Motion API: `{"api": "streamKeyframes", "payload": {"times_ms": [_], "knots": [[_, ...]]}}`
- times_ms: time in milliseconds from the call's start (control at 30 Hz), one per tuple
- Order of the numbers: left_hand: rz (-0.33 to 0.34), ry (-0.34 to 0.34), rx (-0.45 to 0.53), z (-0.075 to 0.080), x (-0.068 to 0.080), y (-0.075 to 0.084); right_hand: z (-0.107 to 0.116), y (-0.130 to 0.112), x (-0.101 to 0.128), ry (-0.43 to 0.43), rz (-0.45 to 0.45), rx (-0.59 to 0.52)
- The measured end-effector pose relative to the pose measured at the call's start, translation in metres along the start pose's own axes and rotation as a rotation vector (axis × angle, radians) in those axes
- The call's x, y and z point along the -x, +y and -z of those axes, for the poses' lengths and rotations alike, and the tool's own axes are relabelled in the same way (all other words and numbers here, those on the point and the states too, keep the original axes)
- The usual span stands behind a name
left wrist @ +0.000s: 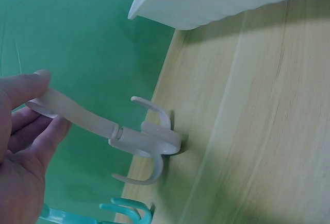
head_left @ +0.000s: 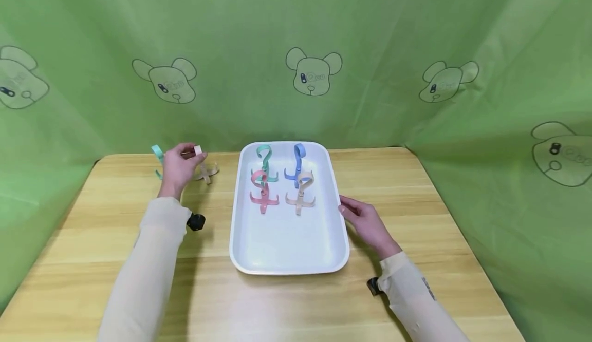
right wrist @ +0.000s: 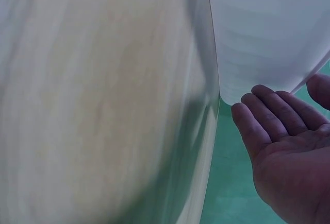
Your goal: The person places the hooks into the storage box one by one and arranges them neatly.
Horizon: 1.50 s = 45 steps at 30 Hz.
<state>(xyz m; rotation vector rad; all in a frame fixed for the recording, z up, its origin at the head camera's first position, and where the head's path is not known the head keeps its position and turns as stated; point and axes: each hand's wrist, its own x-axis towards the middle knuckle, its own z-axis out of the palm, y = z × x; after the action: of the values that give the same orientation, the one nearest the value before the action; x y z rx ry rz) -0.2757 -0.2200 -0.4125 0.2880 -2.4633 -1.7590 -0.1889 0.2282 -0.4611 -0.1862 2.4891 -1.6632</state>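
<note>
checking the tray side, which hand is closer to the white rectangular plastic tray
Right. The right hand lies at the white rectangular plastic tray's right rim, fingertips against its edge. The left hand is off to the tray's left, pinching a beige plastic hook on the wooden table.

Left arm extended forward over the table's left side, sleeve to the wrist; left hand (head_left: 177, 169) raised, thumb and fingers (left wrist: 28, 87) pinching. Right forearm angled inward; right hand (head_left: 367, 224) low, palm open, fingers (right wrist: 268, 116) straight, relaxed.
</note>
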Motion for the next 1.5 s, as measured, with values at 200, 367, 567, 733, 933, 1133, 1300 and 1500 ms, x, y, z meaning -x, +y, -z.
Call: {"api": "streamKeyframes", "payload": {"times_ms": [200,367,567,733,933,1133,1300,1500], "knots": [[-0.031,-0.015,-0.017,0.001,0.003,0.002,-0.002,-0.001,0.001,-0.002,0.004,-0.004],[-0.037,-0.030,-0.008,0.006,0.007,0.006,-0.002,-0.001,0.001,-0.003,0.001,-0.004],[-0.073,-0.044,-0.004,0.017,0.019,0.016,0.000,0.000,0.000,0.002,0.005,0.011],[-0.085,-0.060,0.029,0.024,0.030,0.027,0.002,0.000,0.001,0.004,-0.002,0.016],[-0.111,-0.051,-0.007,0.029,0.041,0.039,0.002,-0.001,0.002,0.009,0.001,0.005],[-0.133,-0.069,-0.019,0.032,0.056,0.046,0.001,0.004,0.002,0.007,-0.012,0.023],[-0.168,-0.086,-0.010,0.034,0.068,0.050,0.001,0.004,-0.001,0.000,-0.001,0.027],[-0.213,-0.122,-0.013,0.035,0.076,0.055,0.000,-0.002,0.001,-0.005,-0.012,0.018]]}}
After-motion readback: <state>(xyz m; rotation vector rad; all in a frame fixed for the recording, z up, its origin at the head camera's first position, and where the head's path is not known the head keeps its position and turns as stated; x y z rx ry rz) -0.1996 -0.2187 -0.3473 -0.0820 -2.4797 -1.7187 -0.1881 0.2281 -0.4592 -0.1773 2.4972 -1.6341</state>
